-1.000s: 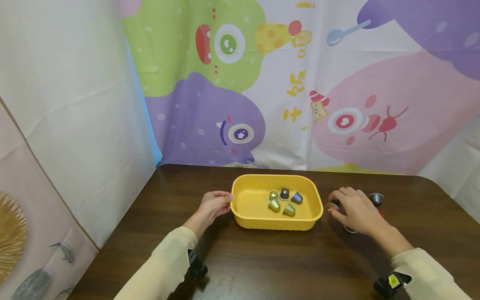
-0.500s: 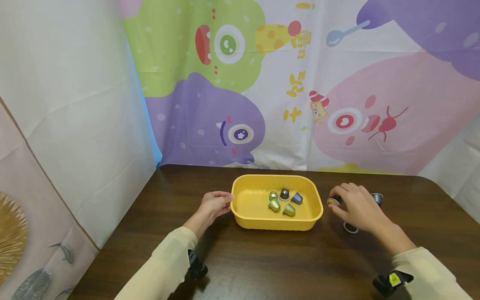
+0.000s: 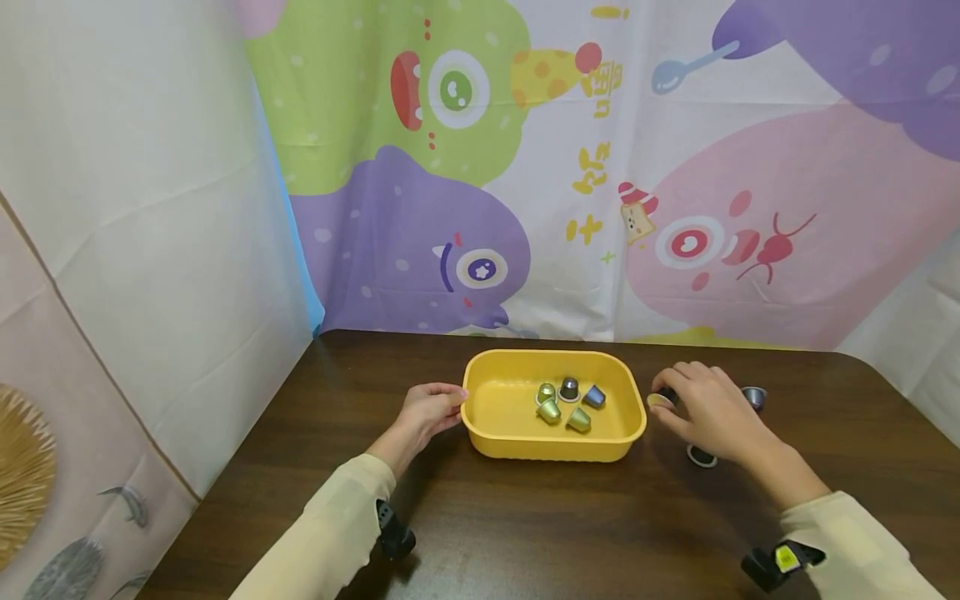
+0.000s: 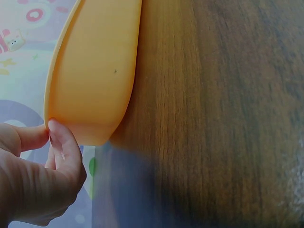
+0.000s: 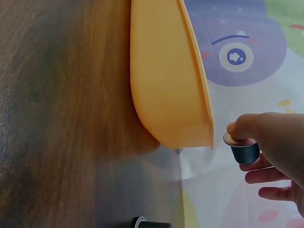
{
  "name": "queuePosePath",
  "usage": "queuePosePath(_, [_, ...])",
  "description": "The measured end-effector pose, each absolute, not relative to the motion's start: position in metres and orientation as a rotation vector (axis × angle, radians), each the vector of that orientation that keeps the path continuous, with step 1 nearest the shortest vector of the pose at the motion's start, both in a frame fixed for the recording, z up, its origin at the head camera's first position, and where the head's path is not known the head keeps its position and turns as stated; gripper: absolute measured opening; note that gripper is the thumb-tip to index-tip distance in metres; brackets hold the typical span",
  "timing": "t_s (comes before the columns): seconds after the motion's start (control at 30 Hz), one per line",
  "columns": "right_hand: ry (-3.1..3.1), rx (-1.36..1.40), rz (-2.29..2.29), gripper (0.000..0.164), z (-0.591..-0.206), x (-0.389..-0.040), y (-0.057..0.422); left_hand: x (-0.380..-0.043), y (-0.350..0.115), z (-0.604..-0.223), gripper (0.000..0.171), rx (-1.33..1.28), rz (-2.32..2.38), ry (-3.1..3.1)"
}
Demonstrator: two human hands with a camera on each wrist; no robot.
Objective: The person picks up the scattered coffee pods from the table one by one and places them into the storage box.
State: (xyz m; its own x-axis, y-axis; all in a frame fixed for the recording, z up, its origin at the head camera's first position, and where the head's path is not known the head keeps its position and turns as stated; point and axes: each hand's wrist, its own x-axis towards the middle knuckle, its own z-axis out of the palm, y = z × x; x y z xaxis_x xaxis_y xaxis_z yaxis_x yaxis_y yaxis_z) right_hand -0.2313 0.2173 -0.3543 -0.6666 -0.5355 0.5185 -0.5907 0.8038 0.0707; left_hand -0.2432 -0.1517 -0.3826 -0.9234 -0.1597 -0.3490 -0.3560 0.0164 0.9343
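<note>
A yellow basin [image 3: 555, 448] stands on the table with several coffee capsules inside: green ones [image 3: 578, 419], a dark one [image 3: 569, 387] and a blue one [image 3: 595, 396]. At its left end my left hand [image 3: 426, 415] pinches the rim between thumb and fingers, as the left wrist view confirms. Just off the right end, my right hand [image 3: 712, 410] holds a dark coffee capsule [image 5: 245, 153] between thumb and fingers, its pale lid under the thumb. In the right wrist view that capsule is apart from the basin's rim.
Another dark capsule [image 3: 702, 456] lies on the brown table [image 3: 480, 525] below my right hand. A grey-blue capsule [image 3: 754, 397] lies behind that hand, partly hidden. A cartoon-printed cloth [image 3: 570, 275] hangs along the table's back edge.
My right hand has lifted the dark capsule and shifted slightly left toward the basin, uncovering more of the capsule on the table below. The left hand and basin stay put.
</note>
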Motion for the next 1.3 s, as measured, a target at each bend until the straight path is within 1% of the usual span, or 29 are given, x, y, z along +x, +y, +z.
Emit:
queuePosePath(0.7, [-2.532,0.880,0.117,0.024,-0.336,-0.233,0.194,-0.244,-0.151,-0.380,0.020,-0.558,2.044,2.126])
queuePosePath(1.0, [-2.557,0.898,0.114,0.024,-0.332,-0.235,0.189,-0.241,-0.152,-0.378,0.015,-0.528,2.063,2.139])
queuePosePath(1.3, [-2.557,0.946,0.085,0.023,-0.336,-0.234,0.184,-0.243,-0.152,-0.383,0.022,-0.546,2.050,2.131])
